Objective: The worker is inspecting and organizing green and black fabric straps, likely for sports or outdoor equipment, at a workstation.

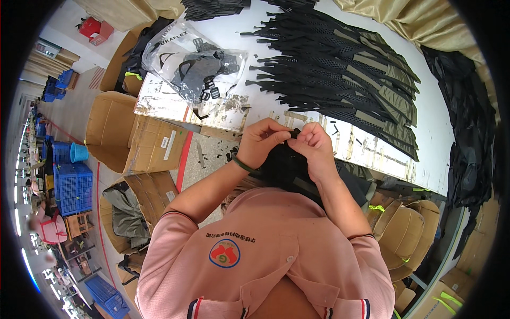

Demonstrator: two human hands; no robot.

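Black mesh strap point(289, 165) (pinched, both hands)

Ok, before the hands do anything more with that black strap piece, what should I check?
1. Both hands on the piece: left hand and right hand pinch the top of the black mesh strap piece together. Ok.
2. Whether a buckle is in the fingers: hidden by the fingertips. Cannot tell.
3. Supply of buckles: clear plastic bag of black buckles lies open-side toward the person on the white worktable. Ok.
4. Stock: pile of mesh strap pieces on the table beyond the hands. Ok.
5. Table edge near the hands: small black scraps lie scattered there. Not ok.
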